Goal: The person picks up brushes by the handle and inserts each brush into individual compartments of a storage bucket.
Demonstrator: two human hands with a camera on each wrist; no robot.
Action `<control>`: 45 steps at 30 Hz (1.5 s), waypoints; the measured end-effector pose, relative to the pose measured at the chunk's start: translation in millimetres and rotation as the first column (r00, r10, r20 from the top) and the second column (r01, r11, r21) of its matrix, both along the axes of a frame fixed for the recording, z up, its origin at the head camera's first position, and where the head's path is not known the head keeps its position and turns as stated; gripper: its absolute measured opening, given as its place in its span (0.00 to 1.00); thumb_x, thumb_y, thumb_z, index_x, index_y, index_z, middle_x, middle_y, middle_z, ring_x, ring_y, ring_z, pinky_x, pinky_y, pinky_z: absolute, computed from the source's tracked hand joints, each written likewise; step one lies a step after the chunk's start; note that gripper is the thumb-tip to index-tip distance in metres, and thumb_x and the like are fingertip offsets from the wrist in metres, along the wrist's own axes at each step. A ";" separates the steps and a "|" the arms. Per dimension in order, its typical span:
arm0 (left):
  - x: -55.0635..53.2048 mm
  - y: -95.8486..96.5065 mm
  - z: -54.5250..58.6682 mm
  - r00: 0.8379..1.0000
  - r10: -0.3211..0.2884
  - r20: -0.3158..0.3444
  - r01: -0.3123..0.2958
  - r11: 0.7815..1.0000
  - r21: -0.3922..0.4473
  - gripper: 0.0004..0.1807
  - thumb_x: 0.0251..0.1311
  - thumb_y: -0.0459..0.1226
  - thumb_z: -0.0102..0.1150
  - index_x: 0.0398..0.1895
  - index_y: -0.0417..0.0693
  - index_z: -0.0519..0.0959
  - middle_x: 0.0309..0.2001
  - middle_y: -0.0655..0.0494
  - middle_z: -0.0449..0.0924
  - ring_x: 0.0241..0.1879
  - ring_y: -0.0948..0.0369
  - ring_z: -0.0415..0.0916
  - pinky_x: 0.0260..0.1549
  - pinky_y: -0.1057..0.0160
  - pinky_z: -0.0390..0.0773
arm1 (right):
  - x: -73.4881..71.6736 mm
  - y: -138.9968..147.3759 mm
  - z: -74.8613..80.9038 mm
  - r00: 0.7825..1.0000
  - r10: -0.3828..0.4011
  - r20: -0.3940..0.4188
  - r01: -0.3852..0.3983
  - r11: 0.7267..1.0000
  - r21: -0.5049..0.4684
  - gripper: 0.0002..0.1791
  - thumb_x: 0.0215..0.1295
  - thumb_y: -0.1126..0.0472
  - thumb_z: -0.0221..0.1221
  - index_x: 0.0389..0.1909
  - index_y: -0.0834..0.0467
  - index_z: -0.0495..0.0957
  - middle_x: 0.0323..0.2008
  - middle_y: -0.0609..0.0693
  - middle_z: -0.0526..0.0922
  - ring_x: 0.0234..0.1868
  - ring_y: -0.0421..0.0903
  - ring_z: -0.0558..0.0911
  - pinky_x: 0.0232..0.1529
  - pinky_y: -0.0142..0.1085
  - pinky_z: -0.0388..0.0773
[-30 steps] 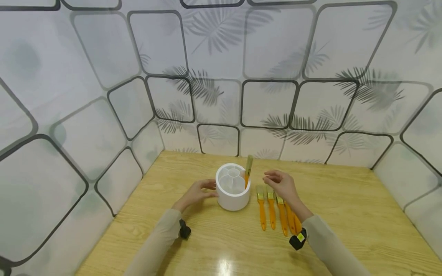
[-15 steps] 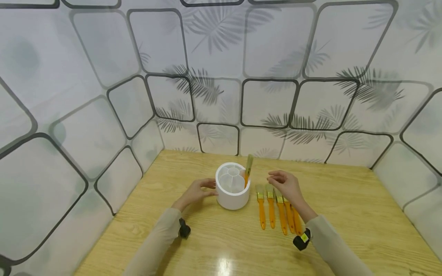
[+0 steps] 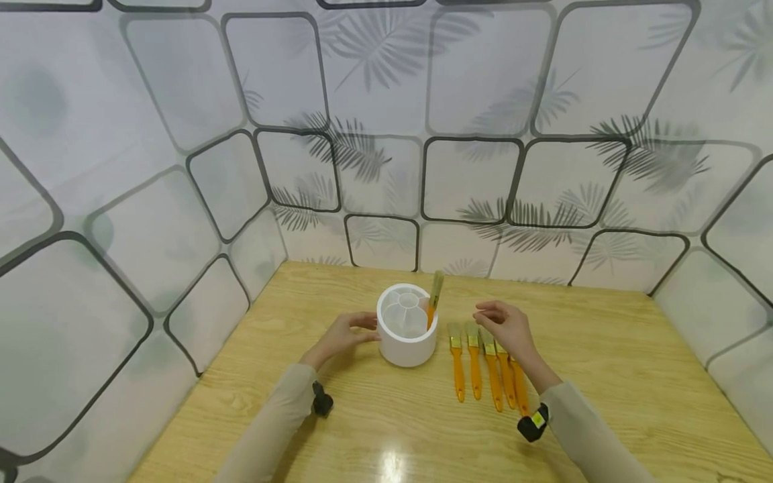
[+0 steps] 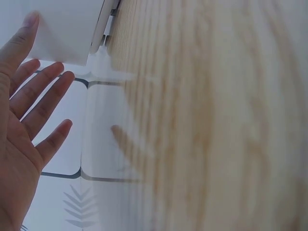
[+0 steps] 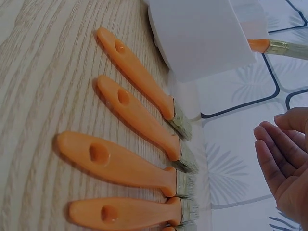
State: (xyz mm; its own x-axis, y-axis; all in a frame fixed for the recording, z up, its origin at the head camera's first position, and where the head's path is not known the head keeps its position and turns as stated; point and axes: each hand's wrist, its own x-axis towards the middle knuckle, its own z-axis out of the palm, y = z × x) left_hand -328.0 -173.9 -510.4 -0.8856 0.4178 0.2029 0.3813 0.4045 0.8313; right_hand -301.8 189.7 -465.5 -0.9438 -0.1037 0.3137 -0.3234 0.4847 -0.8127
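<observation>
Right hand (image 3: 506,329) has shifted farther right of the white holder (image 3: 407,352) since the earlier frames. Head view: holder stands on the worktop (image 3: 362,429); one brush (image 3: 435,295) leans inside its right edge, bristles up. Five orange-handled brushes (image 3: 493,376) lie right of the holder. Left hand (image 3: 341,341) is at the holder's left side. Left wrist view: left hand's fingers extended, spread, gripping nothing; thumb overlaps the holder's wall. Right wrist view: right hand loosely bent, holding nothing, apart from the holder.
</observation>
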 end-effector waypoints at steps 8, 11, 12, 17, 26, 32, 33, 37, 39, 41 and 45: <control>0.6 0.5 1.3 1.000 0.004 -0.021 -0.004 1.000 -0.018 0.29 0.50 0.46 0.67 0.56 0.47 0.75 0.47 0.51 0.82 0.47 0.55 0.78 0.54 0.45 0.71 | -0.7 3.9 -3.5 1.000 0.003 0.021 -0.003 1.000 -0.020 0.15 0.62 0.57 0.60 0.46 0.61 0.79 0.38 0.59 0.84 0.39 0.55 0.83 0.34 0.25 0.79; 1.1 0.7 1.7 1.000 -0.007 -0.005 0.007 1.000 -0.012 0.29 0.50 0.44 0.67 0.56 0.46 0.75 0.47 0.48 0.81 0.49 0.51 0.78 0.55 0.43 0.70 | 0.7 4.8 -4.1 1.000 -0.003 0.023 0.003 1.000 -0.010 0.14 0.62 0.57 0.60 0.46 0.61 0.79 0.38 0.59 0.84 0.39 0.56 0.83 0.34 0.25 0.79; 1.4 0.9 1.9 1.000 -0.005 0.007 0.005 1.000 -0.010 0.29 0.50 0.44 0.68 0.56 0.46 0.75 0.48 0.48 0.81 0.49 0.51 0.77 0.55 0.42 0.69 | 1.4 5.0 -4.0 1.000 -0.004 0.023 0.005 1.000 -0.009 0.14 0.62 0.58 0.60 0.46 0.61 0.79 0.38 0.59 0.84 0.39 0.57 0.83 0.34 0.25 0.79; 5.1 2.0 6.8 0.999 0.003 0.035 -0.003 1.000 -0.011 0.30 0.49 0.45 0.68 0.57 0.48 0.75 0.49 0.50 0.80 0.51 0.52 0.76 0.56 0.41 0.68 | 3.8 6.1 -3.5 1.000 -0.010 0.021 0.010 1.000 -0.010 0.14 0.62 0.58 0.60 0.46 0.60 0.79 0.38 0.59 0.84 0.39 0.57 0.83 0.34 0.26 0.79; 18.6 5.3 27.7 0.999 -0.039 0.022 0.040 0.999 -0.012 0.31 0.51 0.40 0.67 0.58 0.38 0.72 0.50 0.41 0.79 0.51 0.45 0.75 0.54 0.39 0.68 | 2.5 11.4 -7.6 1.000 -0.010 0.010 0.011 1.000 -0.018 0.14 0.62 0.58 0.60 0.45 0.61 0.79 0.37 0.59 0.84 0.34 0.42 0.84 0.33 0.25 0.79; 9.8 4.9 12.6 1.000 -0.029 0.009 0.029 0.999 -0.012 0.32 0.50 0.39 0.68 0.59 0.38 0.70 0.50 0.41 0.78 0.51 0.46 0.75 0.55 0.42 0.69 | 4.9 14.7 -11.4 1.000 -0.015 0.011 0.015 0.999 -0.032 0.14 0.62 0.59 0.60 0.45 0.61 0.79 0.37 0.60 0.84 0.33 0.39 0.83 0.32 0.26 0.79; 7.6 4.4 8.9 1.000 -0.022 0.006 0.023 1.000 -0.016 0.33 0.50 0.40 0.68 0.60 0.39 0.70 0.50 0.42 0.79 0.51 0.47 0.75 0.55 0.43 0.70 | 5.2 15.0 -11.8 1.000 -0.016 0.013 0.016 0.999 -0.035 0.14 0.62 0.59 0.60 0.45 0.61 0.79 0.37 0.60 0.84 0.32 0.37 0.83 0.32 0.26 0.79; 2.9 2.8 2.2 1.000 -0.015 0.001 0.015 1.000 -0.016 0.34 0.47 0.42 0.70 0.60 0.43 0.71 0.51 0.46 0.79 0.51 0.51 0.76 0.54 0.46 0.72 | 5.1 15.6 -13.0 1.000 -0.022 0.021 0.023 0.999 -0.028 0.14 0.62 0.58 0.60 0.46 0.61 0.79 0.37 0.60 0.84 0.31 0.31 0.81 0.32 0.27 0.79; 2.4 2.7 1.7 1.000 -0.023 -0.003 0.023 1.000 -0.011 0.35 0.47 0.41 0.70 0.61 0.42 0.70 0.52 0.46 0.78 0.51 0.50 0.76 0.54 0.46 0.72 | 4.5 16.3 -13.5 0.999 -0.027 0.027 0.028 0.999 -0.021 0.15 0.62 0.57 0.60 0.46 0.61 0.79 0.37 0.60 0.84 0.31 0.32 0.81 0.32 0.28 0.80; 2.1 3.0 1.9 0.999 -0.031 -0.007 0.031 0.999 -0.013 0.35 0.48 0.41 0.69 0.61 0.42 0.69 0.54 0.45 0.77 0.52 0.49 0.75 0.55 0.45 0.71 | 3.8 17.3 -14.1 0.999 -0.029 0.032 0.030 0.999 -0.014 0.15 0.62 0.57 0.60 0.46 0.61 0.79 0.37 0.60 0.85 0.32 0.37 0.83 0.32 0.29 0.80; 5.9 5.0 8.2 0.999 -0.047 -0.008 0.047 0.999 -0.020 0.35 0.50 0.38 0.68 0.62 0.38 0.67 0.55 0.40 0.75 0.53 0.45 0.74 0.56 0.42 0.69 | 2.9 18.8 -14.7 0.999 -0.035 0.037 0.035 0.999 -0.002 0.16 0.62 0.55 0.60 0.46 0.61 0.79 0.37 0.59 0.85 0.35 0.48 0.84 0.32 0.29 0.80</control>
State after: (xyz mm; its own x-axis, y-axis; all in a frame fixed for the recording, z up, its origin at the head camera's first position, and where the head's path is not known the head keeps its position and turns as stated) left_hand -322.1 -168.9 -502.2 -0.8632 0.4627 0.2017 0.4072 0.4021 0.8201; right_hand -298.8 208.5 -480.2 -0.9577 -0.0699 0.2792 -0.2765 0.4928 -0.8250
